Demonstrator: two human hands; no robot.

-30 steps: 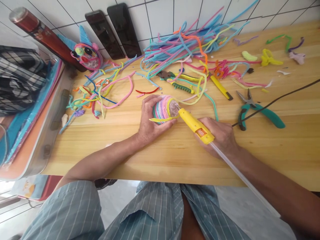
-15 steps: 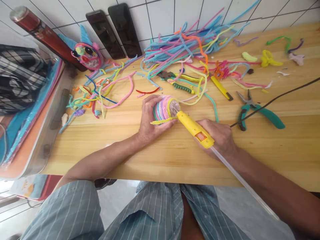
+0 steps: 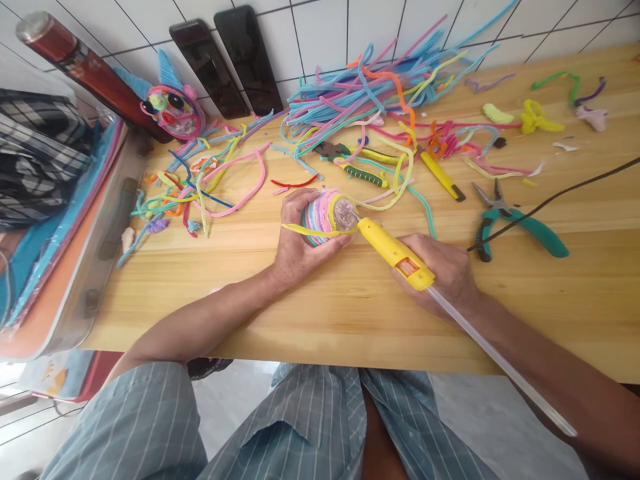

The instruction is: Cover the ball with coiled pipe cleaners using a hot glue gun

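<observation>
My left hand (image 3: 299,240) is wrapped around a rounded form covered in coloured pipe cleaners (image 3: 323,212), banded in teal, purple, pink and yellow. Its pale, bare end (image 3: 344,213) faces right. A loose yellow pipe cleaner (image 3: 305,231) runs off it across my left fingers. My right hand (image 3: 440,270) grips a yellow hot glue gun (image 3: 395,252), with its metal nozzle at the edge of the bare end; I cannot tell whether they touch. A long clear glue stick (image 3: 500,360) sticks out of the back of the gun.
Teal-handled pliers (image 3: 537,232) lie at right under a black cord (image 3: 560,193). Behind are green-yellow pliers (image 3: 367,175), a yellow cutter (image 3: 441,175) and a pipe cleaner heap (image 3: 345,100). Scraps (image 3: 200,180), a decorated face (image 3: 177,117), phones (image 3: 247,60) and a plastic bin (image 3: 85,287) stand left.
The glue gun has shifted slightly right and away from the middle of the bare end. The loose yellow pipe cleaner's free end has swung left over my left hand.
</observation>
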